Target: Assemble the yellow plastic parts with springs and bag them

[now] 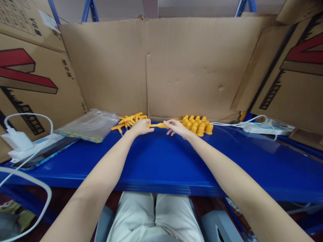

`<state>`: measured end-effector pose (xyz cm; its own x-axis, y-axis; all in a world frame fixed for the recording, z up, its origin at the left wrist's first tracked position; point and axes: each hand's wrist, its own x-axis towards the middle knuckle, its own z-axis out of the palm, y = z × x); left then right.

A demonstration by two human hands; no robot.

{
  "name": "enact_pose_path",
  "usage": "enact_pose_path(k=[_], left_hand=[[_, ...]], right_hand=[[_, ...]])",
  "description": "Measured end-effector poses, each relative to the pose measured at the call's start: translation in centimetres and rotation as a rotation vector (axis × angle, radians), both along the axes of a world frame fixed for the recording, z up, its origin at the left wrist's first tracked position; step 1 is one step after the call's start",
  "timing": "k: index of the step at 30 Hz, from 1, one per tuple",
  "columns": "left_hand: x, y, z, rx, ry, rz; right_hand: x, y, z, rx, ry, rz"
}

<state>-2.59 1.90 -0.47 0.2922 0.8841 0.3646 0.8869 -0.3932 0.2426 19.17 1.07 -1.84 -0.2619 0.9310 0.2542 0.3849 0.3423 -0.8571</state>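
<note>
A thin orange plastic piece with a ridged shaft spans the gap between my hands, low over the table. My left hand is closed around its left end. At the right end, the thumb and index finger of my right hand pinch it while the other fingers hang loosely bent. Beside my left hand lies a pile of orange branched pieces, some with short metal chains. Several orange thimble-shaped pieces stand in rows just right of my right hand, which partly hides them.
The blue table is backed by an upright cardboard sheet. At left are clear plastic bags, a phone and a white charger with a cable. A white power strip lies at right. Printed cartons flank both sides.
</note>
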Motion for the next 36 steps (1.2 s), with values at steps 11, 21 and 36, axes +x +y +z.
enact_pose_path(k=[11,21,36], left_hand=[[0.5,-0.5,0.2,-0.055,-0.12,-0.055],[1.1,-1.5,1.0,0.012,-0.031,-0.06],[1.4,-1.4,0.9,0.045,0.027,-0.054]], right_hand=[[0.8,-0.6,1.0,0.846,-0.691,0.022],[0.9,-1.1,2.0,0.539,-0.497,0.109],[0.4,-1.4,2.1,0.047,-0.081,0.177]])
